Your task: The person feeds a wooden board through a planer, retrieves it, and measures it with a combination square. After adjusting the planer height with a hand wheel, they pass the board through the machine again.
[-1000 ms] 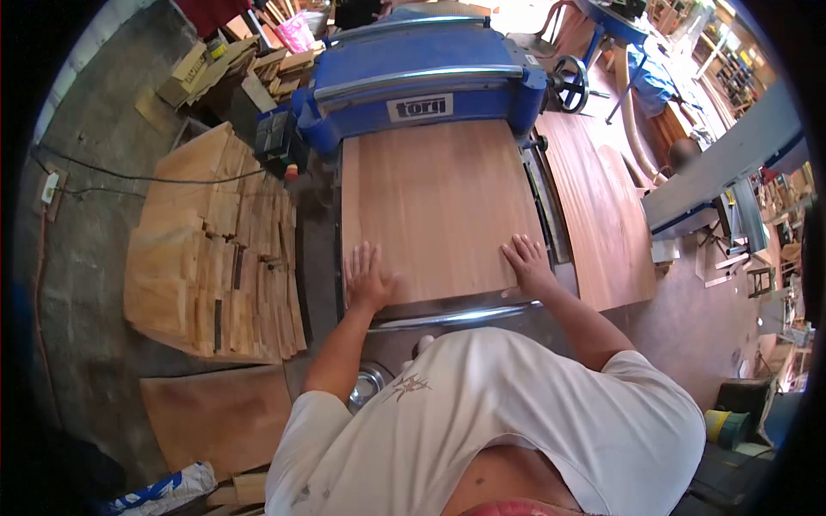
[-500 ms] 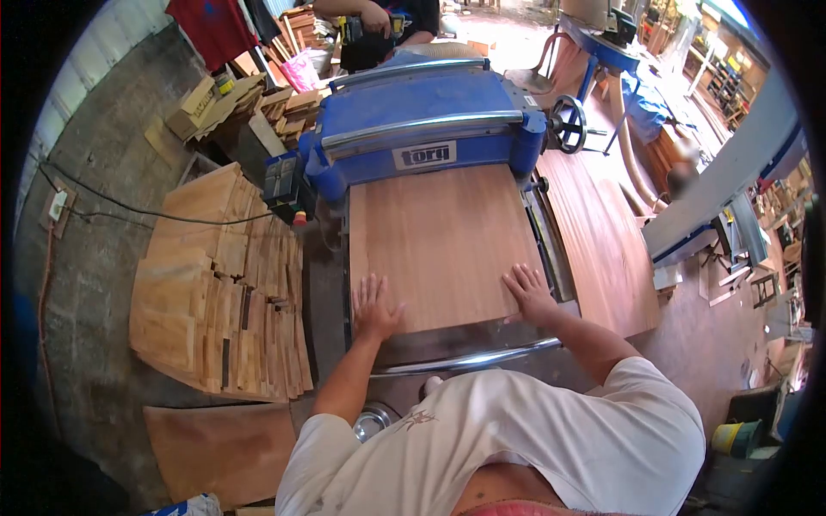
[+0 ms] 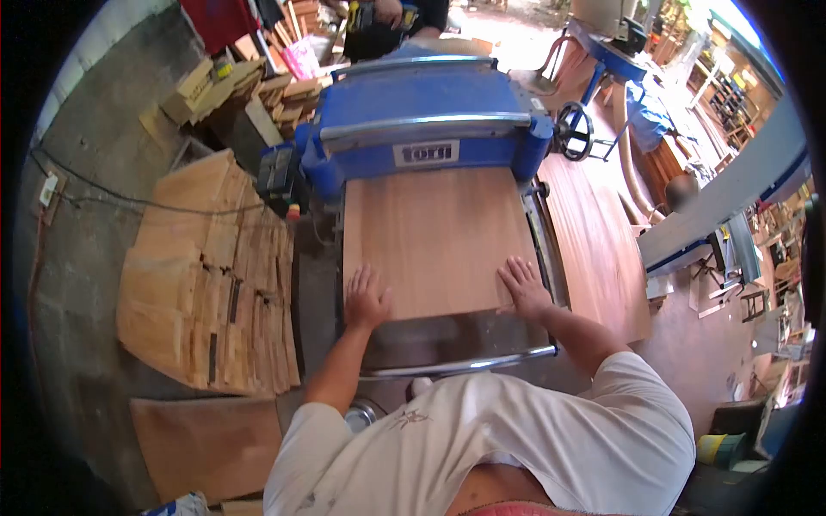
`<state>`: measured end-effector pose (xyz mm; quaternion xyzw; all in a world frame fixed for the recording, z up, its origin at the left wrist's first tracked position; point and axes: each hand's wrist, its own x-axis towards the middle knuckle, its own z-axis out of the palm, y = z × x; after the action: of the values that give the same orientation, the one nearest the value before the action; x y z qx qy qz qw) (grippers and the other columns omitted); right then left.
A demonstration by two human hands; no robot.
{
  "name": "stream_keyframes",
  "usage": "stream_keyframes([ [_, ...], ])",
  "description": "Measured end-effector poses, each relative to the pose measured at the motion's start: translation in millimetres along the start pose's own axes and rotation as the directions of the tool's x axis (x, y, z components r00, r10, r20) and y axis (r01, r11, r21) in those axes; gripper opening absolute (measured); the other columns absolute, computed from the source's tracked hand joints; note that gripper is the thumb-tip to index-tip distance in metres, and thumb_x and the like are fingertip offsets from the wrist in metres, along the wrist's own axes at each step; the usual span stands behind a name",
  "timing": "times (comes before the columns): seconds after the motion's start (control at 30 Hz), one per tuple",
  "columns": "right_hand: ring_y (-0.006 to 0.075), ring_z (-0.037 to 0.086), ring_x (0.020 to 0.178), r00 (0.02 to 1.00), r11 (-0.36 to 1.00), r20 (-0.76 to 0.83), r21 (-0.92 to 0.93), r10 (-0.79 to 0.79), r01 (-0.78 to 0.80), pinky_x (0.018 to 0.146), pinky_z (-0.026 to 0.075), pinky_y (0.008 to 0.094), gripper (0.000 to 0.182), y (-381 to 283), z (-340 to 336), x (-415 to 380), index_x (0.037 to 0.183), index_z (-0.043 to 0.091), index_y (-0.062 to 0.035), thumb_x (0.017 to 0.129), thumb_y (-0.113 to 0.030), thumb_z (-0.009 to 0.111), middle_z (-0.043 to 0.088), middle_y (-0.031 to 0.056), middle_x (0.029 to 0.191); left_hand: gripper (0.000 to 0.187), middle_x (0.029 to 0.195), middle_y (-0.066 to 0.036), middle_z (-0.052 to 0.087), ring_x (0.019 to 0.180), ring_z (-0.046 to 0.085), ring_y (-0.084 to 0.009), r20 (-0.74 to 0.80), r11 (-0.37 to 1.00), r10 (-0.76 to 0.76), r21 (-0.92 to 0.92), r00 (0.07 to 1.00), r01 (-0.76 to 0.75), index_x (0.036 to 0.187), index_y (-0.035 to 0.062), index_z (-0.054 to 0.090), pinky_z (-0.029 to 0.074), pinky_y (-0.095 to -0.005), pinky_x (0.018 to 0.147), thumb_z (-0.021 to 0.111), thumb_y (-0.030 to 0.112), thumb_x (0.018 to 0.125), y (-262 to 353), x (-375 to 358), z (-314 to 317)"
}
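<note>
A wide, flat wooden panel (image 3: 439, 245) lies on the bed of a blue thickness planer (image 3: 413, 99). Its far edge is hidden under the machine's front. Near the panel's left corner closest to me, my left hand (image 3: 366, 297) rests flat with fingers stretched forward. On the opposite near corner lies my right hand (image 3: 523, 288), its fingers spread over the wood. Both palms sit at the near edge, and neither hand grips around the panel. Below that edge, part of the metal bed (image 3: 447, 340) shows, ending in a shiny roller (image 3: 465, 363).
Stacked boards (image 3: 206, 284) stand left of the planer, beside a control box (image 3: 282, 176) with a cable. A long board (image 3: 598, 249) lies along the right side, near a black handwheel (image 3: 575, 131). Behind the machine, another person's hand (image 3: 390, 12) is beside a yellow-black tool.
The panel has slid a little farther into the planer, and more bare bed shows at its near edge. Both my hands have moved forward with it. The view has shifted slightly.
</note>
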<state>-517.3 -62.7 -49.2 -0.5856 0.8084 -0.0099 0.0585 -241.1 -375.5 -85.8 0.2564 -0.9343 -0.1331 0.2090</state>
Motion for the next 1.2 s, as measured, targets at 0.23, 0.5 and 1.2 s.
stream_keyframes([
  [0.23, 0.0373, 0.015, 0.145, 0.999, 0.999, -0.038, -0.032, 0.012, -0.014, 0.119, 0.011, 0.0502, 0.105, 6, 1, 16, 0.148, 0.029, -0.0081, 0.070, -0.067, 0.067, 0.022, 0.0228, 0.154, 0.042, 0.134, -0.021, 0.052, 0.128, 0.044, -0.0399, -0.012, 0.999, 0.022, -0.046, 1.000, -0.022, 0.121, 0.0006, 0.059, 0.034, -0.0469, 0.109, 0.060, 0.024, 0.086, 1, 17, -9],
  [0.5, 0.0369, 0.017, 0.145, 0.998, 0.999, -0.047, -0.012, 0.029, -0.030, 0.119, 0.011, 0.0501, 0.100, 8, -9, 32, 0.147, 0.032, -0.0070, 0.074, -0.067, 0.064, 0.024, 0.0231, 0.153, 0.040, 0.133, -0.020, 0.053, 0.128, 0.045, -0.0389, -0.023, 0.999, 0.018, -0.045, 1.000, -0.019, 0.119, 0.0017, 0.060, 0.034, -0.0473, 0.108, 0.060, 0.023, 0.086, -3, 36, -4],
  [1.2, 0.0367, 0.022, 0.143, 0.990, 1.000, -0.140, -0.023, 0.005, -0.008, 0.117, 0.017, 0.0506, 0.099, 37, -4, 76, 0.143, 0.036, -0.0081, 0.069, -0.066, 0.067, 0.030, 0.0202, 0.151, 0.034, 0.128, -0.017, 0.058, 0.122, 0.050, -0.0361, -0.106, 1.000, 0.016, -0.011, 0.994, -0.017, 0.112, 0.0045, 0.063, 0.037, -0.0456, 0.105, 0.060, 0.024, 0.085, -21, 83, 18],
])
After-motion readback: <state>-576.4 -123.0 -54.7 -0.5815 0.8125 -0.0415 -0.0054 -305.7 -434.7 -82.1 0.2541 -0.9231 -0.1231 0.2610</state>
